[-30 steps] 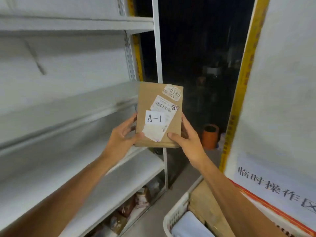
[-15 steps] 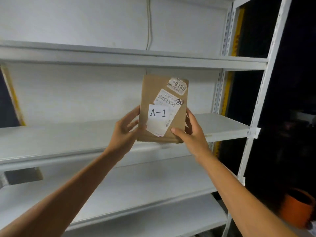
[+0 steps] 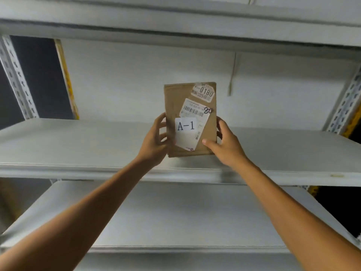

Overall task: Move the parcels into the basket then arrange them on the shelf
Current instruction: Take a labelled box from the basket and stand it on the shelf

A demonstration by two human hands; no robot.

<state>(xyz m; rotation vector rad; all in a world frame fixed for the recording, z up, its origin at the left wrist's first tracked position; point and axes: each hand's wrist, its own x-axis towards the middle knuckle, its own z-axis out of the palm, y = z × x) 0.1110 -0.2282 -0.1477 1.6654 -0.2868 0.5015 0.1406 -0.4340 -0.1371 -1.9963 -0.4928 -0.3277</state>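
A brown cardboard parcel (image 3: 190,119) with an "A-1" label (image 3: 185,126) is standing upright over the middle shelf board (image 3: 78,145), and both hands are gripping it: the left hand (image 3: 155,142) is curling around its left edge, the right hand (image 3: 226,144) is pinching its lower right corner. White shelf boards are lying above and below, a white wall (image 3: 127,79) is showing behind, and perforated metal uprights (image 3: 16,77) are standing at the sides.

Brown parcel (image 3: 190,102), white labels (black barcode stripes), white shelf (image 3: 78,145), yellow edge strip (image 3: 67,79).
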